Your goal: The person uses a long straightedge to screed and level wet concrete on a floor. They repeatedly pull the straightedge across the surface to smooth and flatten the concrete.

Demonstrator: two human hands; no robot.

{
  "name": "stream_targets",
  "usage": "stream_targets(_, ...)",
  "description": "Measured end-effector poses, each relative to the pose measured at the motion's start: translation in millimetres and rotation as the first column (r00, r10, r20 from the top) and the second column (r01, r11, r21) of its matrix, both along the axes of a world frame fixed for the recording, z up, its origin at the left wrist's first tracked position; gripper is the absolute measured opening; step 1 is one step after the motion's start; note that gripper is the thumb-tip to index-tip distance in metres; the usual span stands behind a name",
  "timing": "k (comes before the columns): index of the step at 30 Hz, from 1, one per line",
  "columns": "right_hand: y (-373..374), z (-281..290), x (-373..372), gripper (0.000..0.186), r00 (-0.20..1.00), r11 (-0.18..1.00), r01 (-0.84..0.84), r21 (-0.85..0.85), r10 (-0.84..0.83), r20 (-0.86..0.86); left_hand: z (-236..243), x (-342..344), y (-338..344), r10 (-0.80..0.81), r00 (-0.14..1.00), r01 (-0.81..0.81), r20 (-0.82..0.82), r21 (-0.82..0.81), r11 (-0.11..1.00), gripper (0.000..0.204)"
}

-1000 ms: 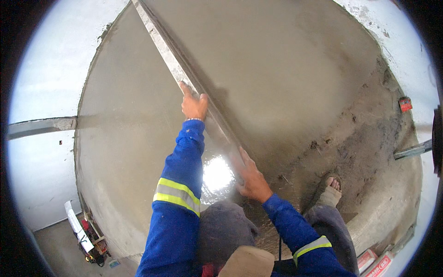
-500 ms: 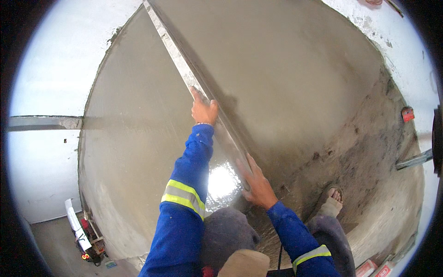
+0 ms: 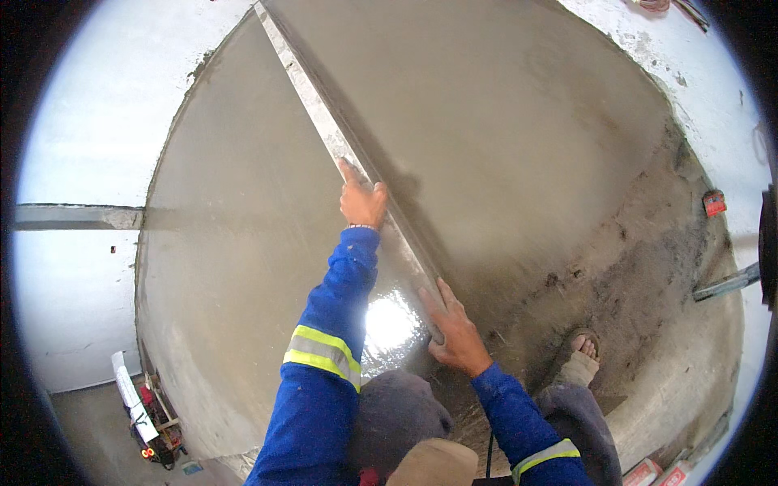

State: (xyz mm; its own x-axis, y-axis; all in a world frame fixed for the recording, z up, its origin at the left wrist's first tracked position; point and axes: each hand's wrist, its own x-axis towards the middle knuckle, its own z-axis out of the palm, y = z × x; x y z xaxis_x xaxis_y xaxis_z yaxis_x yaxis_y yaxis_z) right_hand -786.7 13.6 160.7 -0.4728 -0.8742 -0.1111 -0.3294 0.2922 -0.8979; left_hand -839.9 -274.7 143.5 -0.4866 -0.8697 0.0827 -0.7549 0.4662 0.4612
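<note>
Straightedge (image 3: 329, 132) slightly nearer, fingers (image 3: 348, 172) along it, red-white packages (image 3: 643, 472) lower right

Got a white left wall (image 3: 89, 121) with a grey strip (image 3: 73, 217) running out from the floor's edge, plus a white right wall (image 3: 628, 36), splotched with grey along its foot. Looking at a big grey-brown floor (image 3: 486, 105) in between, smooth and damp-looking over most of it, then darker and roughed up in a churned patch (image 3: 648, 259) toward the right. Catching a blinding glare (image 3: 391, 324) low in the middle, bouncing off the wet surface. Also spotting a small red object (image 3: 714, 203) by the right wall and a cluttered pile of gear (image 3: 150, 417) at lower left.
</note>
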Motion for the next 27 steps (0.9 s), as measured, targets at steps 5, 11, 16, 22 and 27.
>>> stream_targets(5,-6.7,0.1,1.2,0.100,0.999,0.999,-0.011,0.036,0.009,0.054,5.6,-0.7,-8.6,0.017,1.000,-0.018,0.010,0.040,0.999,0.096)
stream_targets(11,-1.2,1.1,4.0,0.099,1.000,1.000,0.024,-0.012,-0.024,-0.003,6.0,-5.1,-5.5,0.004,1.000,-0.004,0.001,-0.016,1.000,0.097)
stream_targets(16,2.7,10.0,3.7,0.099,1.000,0.999,-0.008,0.053,0.010,-0.023,1.8,0.5,-8.6,0.000,1.000,0.000,0.005,-0.015,1.000,0.097)
stream_targets(22,1.7,0.3,10.8,0.101,0.996,0.999,0.049,0.016,-0.050,0.070,7.9,0.7,1.6,0.001,1.000,-0.001,0.000,0.015,1.000,0.098)
stream_targets(27,3.8,9.0,5.6,0.103,0.999,0.998,0.022,0.056,-0.021,-0.027,10.0,0.7,7.2,-0.021,1.000,0.021,-0.003,0.018,1.000,0.098)
